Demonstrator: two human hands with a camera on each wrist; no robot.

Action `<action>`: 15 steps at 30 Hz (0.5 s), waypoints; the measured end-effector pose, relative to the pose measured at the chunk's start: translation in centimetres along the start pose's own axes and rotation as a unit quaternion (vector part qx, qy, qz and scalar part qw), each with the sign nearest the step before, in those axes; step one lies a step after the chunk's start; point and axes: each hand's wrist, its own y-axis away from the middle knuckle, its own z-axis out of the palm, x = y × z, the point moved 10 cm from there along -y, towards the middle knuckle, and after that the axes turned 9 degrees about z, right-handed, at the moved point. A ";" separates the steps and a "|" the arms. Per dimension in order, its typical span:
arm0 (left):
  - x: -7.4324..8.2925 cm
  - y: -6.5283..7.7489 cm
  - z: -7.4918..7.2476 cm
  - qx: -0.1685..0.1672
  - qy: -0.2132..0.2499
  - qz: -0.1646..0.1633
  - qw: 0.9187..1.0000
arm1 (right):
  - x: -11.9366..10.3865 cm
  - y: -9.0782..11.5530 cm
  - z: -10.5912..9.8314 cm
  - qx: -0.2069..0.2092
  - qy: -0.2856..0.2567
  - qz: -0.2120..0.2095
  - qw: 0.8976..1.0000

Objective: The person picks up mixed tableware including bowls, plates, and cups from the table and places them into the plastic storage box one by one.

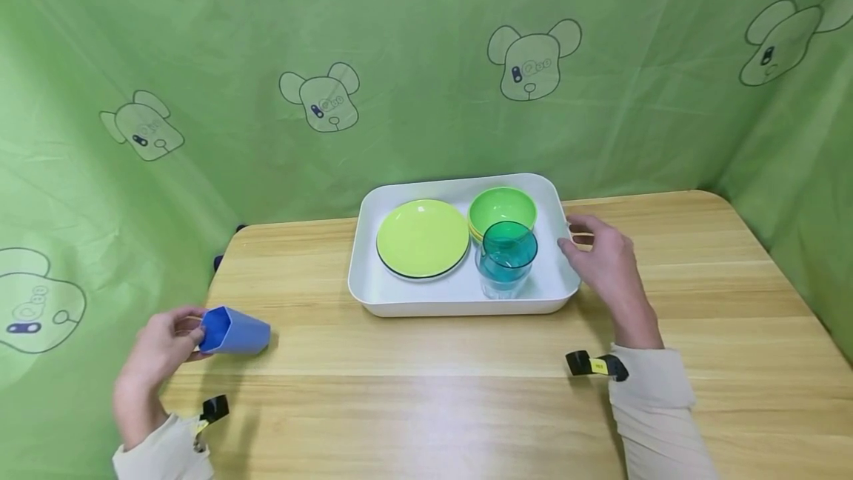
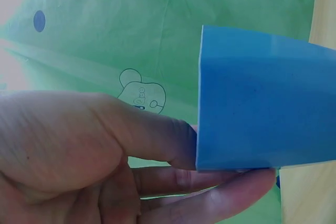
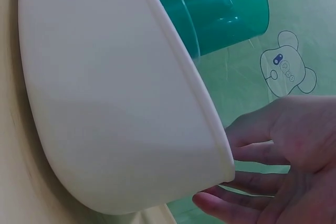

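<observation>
At the left, my left hand (image 1: 156, 347) pinches the rim of a blue cup (image 1: 245, 333). The cup lies tipped sideways, its mouth toward the hand; the left wrist view shows the thumb at the rim and fingers beneath the cup (image 2: 262, 98). My right hand (image 1: 609, 258) holds the right-hand rim of a white tray (image 1: 426, 308), thumb and fingers at its edge, as the right wrist view also shows. In the tray are a yellow-green plate (image 1: 423, 238), a green bowl (image 1: 503, 206) stacked on a yellow one, and a teal cup (image 1: 508, 247) nested in a clear one.
The tray stands at the back of a wooden table (image 1: 413, 406). A green curtain (image 1: 426, 117) printed with bear heads hangs behind the table and along both sides. A dark object partly shows by the table's left edge.
</observation>
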 end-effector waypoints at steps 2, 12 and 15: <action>0.2 0.1 -0.2 0.008 -0.003 0.005 1.000 | 0.2 -0.1 0.3 -0.012 0.002 0.006 1.000; 0.6 0.2 -0.4 0.028 0.002 0.006 1.000 | 0.6 -0.1 0.9 -0.039 0.020 0.023 0.999; 0.9 0.1 -0.6 0.040 -0.001 0.008 0.999 | 0.8 -0.1 1.0 -0.047 0.025 0.029 0.998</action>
